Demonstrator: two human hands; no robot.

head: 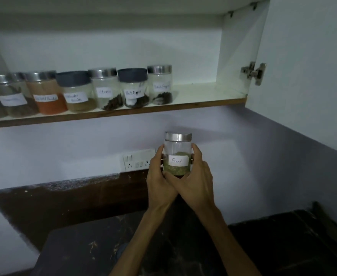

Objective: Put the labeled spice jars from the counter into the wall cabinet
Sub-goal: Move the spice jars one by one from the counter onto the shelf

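A glass jar labelled "Fennel" (178, 154), with a silver lid and green seeds inside, is held upright in the air below the cabinet shelf. My left hand (159, 176) grips its left side and my right hand (196, 176) grips its right side and base. On the white shelf of the open wall cabinet (209, 94) stands a row of several labelled jars. The rightmost is a black pepper jar (160, 85); a second black pepper jar (133, 87) and a cloves jar (107, 88) stand left of it. Bare shelf lies to the right of the row.
The cabinet door (303, 66) stands open on the right, with its hinge (253, 72) at shelf height. A white switch and socket plate (137, 159) sits on the wall behind the jar. The dark counter (84, 246) lies below.
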